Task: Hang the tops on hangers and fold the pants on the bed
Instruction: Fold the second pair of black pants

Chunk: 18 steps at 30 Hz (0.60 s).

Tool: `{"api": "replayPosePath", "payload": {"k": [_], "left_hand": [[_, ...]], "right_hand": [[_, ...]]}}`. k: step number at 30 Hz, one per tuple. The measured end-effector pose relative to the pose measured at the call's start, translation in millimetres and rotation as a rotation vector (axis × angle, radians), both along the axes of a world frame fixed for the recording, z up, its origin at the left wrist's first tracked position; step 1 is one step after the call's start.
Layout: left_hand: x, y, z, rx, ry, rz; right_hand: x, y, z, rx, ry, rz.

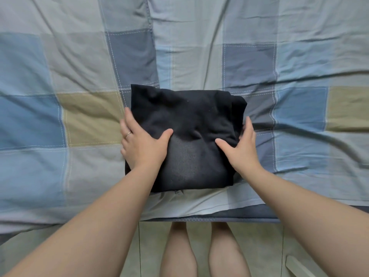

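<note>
A black garment, folded into a thick square bundle point(189, 116), lies on the bed near its front edge. My left hand point(142, 143) grips the bundle's left side, thumb on top and fingers wrapped down around the edge. My right hand point(240, 144) grips the right side the same way, thumb lying on the cloth and fingers tucked round the folded layers. Whether the bundle is pants or a top cannot be told. No hangers are in view.
The bed is covered by a checked quilt point(289, 56) in blue, grey and tan squares, creased in places. Its front edge point(209, 219) runs across the bottom. Below it are a pale tiled floor, my bare legs and a white strip at the lower right.
</note>
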<state>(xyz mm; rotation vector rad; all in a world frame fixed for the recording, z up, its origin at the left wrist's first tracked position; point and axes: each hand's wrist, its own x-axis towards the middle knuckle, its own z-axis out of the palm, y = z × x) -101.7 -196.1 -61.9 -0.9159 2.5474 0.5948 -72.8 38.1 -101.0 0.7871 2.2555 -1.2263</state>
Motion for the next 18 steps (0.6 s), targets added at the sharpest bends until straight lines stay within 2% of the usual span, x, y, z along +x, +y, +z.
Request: {"api": "replayPosePath", "payload": {"k": [5,9,15,18], "left_hand": [[-9.8,-24.2,-2.4,0.153,-0.120,0.031],[-17.0,-49.4,0.7,0.401,-0.185,0.098],[-6.7,-49.7,9.6,0.609,-0.202,0.110],[2.1,-45.7,23.4,0.704,-0.285,0.155]], "right_hand": [[-5.0,9.8,-3.9,-0.296,-0.170,-0.292],[-11.2,18.4,1.1,-0.508,-0.324,-0.280],[-3.2,28.9,25.0,-0.443,-0.446,-0.145],[14.7,29.4,50.0,-0.459,-0.495,-0.168]]}}
